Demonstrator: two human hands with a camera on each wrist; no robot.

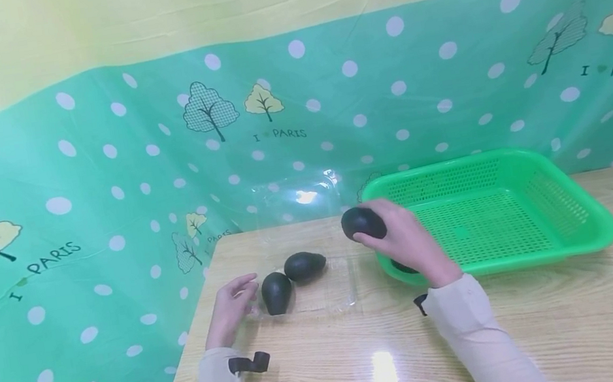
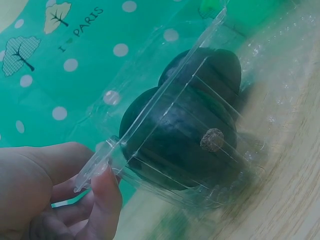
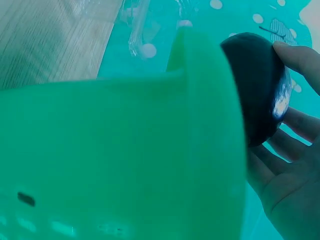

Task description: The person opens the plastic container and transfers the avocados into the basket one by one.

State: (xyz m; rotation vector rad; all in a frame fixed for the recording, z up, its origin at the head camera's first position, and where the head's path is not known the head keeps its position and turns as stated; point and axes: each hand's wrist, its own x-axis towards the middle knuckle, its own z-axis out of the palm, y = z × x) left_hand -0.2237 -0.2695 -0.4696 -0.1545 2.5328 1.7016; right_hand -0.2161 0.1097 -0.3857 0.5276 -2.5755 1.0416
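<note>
L hand (image 1: 231,308) pinches rim of clear clamshell tray (image 1: 322,297) on table; two avocados (image 1: 277,292) inside, just R of its fingers, long axes differing. R hand (image 1: 409,243) grasps third avocado (image 1: 363,223) at near-L corner of green basket (image 1: 580,229), basket to its R.

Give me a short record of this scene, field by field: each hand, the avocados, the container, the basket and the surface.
left hand: pinches the edge of the clear plastic box
right hand: holds one avocado at the basket's near left corner
avocados in the box: two, dark, side by side
clear plastic box: open, lid tipped back
green basket: on the table, right of the box
table: light wood grain
</note>
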